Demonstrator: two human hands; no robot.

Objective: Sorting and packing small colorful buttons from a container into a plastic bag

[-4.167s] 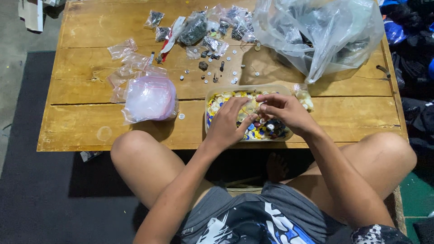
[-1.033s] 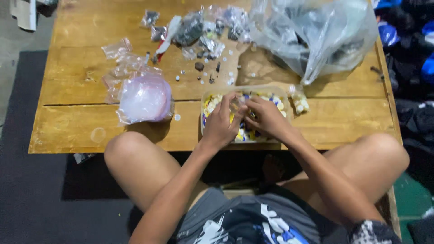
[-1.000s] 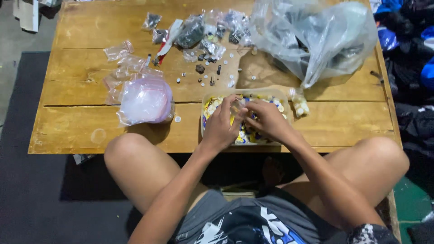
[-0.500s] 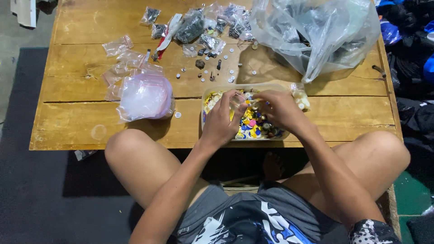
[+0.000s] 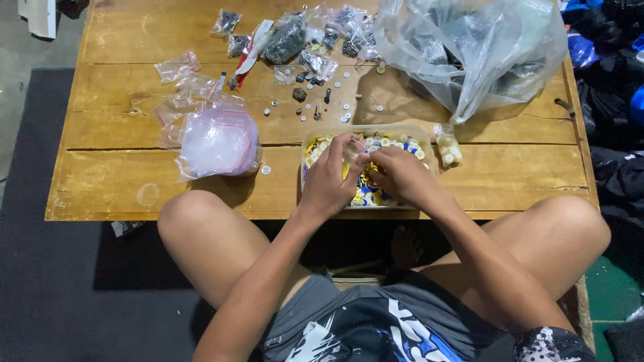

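fingers of both hands, left hand [image 5: 330, 181] and right hand [image 5: 400, 175], pinch a small clear bag [image 5: 353, 149] over the button tub [image 5: 409, 131] at the desk's near edge; better kept low above it.

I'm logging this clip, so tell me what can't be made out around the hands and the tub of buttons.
Head view:
- Whatever the left hand and right hand pinch: too small and hidden by fingers.
- Much of the clear tub: covered by both hands.
- Contents of the big plastic bag: blurred by crumpled film.
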